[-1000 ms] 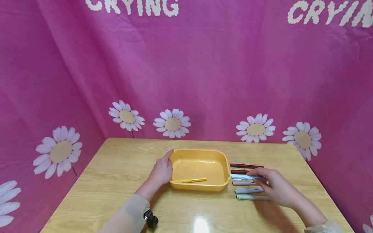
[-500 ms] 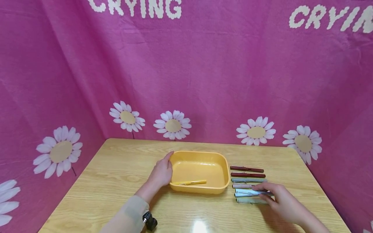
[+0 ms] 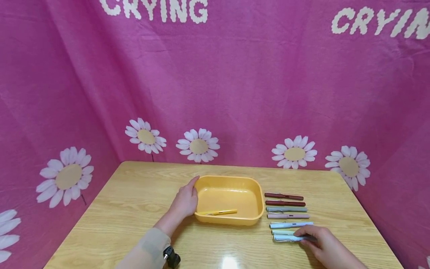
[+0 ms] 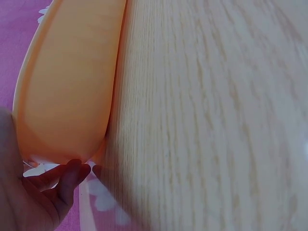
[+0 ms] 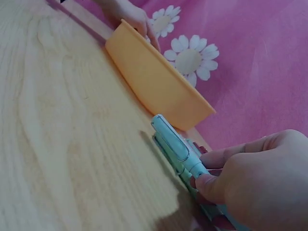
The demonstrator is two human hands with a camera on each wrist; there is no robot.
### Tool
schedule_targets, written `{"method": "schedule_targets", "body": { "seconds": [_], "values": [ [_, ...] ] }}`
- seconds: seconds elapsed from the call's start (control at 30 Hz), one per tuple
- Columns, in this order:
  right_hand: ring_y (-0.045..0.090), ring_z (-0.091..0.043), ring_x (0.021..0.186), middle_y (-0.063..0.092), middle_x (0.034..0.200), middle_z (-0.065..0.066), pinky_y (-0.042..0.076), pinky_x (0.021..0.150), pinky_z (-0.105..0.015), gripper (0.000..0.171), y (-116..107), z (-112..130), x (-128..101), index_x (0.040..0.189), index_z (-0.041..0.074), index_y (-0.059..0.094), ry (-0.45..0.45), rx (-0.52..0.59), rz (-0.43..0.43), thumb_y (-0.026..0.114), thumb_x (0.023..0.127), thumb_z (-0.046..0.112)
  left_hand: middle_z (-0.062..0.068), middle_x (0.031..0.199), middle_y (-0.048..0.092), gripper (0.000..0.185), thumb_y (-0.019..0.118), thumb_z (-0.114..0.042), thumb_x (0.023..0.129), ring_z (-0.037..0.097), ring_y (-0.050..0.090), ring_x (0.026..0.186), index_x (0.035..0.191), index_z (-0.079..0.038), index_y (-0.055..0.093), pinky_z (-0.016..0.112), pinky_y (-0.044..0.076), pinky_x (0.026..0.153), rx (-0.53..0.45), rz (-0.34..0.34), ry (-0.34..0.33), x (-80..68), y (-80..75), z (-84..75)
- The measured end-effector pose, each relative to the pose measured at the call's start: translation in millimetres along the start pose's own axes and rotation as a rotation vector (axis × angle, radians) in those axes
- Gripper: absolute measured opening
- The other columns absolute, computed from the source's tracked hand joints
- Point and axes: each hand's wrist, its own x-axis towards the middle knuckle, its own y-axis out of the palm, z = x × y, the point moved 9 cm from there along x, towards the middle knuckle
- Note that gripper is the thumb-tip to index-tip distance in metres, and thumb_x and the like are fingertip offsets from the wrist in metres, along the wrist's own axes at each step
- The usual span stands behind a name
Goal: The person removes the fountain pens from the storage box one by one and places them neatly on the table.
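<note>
- Right hand [image 3: 327, 248] has pulled back from mid-row to the near end of the pen row, carrying the light blue pen [image 3: 290, 237] with it; that pen is now the row's nearest item, right of the yellow tray [image 3: 258, 198].
- Its fingers are curled, thumb and fingertips pinching the pen's far-from-tray end; the pen lies flat, on or just above the tabletop [image 3: 134, 194].
- Left hand [image 3: 184, 201] unchanged: fingers relaxed, pressed against the tray's left wall.
- Yellow pen [image 3: 218, 213] lies inside the tray, near its front wall.
- Six other pens [image 3: 285, 209] lie parallel, right of the tray.
</note>
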Motion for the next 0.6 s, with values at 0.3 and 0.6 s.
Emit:
{"method": "schedule_targets", "body": {
  "seconds": [0.3, 0.6],
  "values": [
    [0.06, 0.002, 0.089, 0.071, 0.1, 0.009, 0.056, 0.068, -0.022, 0.02, 9, -5, -4, 0.105, 0.009, 0.074, -0.102, 0.041, -0.007, 0.077, 0.091, -0.006, 0.028, 0.136, 0.065, 0.049, 0.041, -0.009, 0.11, 0.033, 0.067, 0.111, 0.158, -0.01, 0.049, 0.056, 0.054, 0.101, -0.003, -0.018, 0.021, -2.0, -1.9, 1.2],
    [0.057, 0.002, 0.088, 0.068, 0.101, 0.01, 0.055, 0.069, -0.021, 0.015, 10, -15, -3, 0.105, 0.007, 0.075, 0.0, 0.07, 0.059, 0.075, 0.094, -0.003, 0.03, 0.135, 0.065, 0.048, 0.04, -0.009, 0.111, 0.035, 0.068, 0.107, 0.159, -0.009, 0.048, 0.058, 0.055, 0.098, 0.006, -0.008, 0.023, -0.9, -1.8, 0.0]
  ]
}}
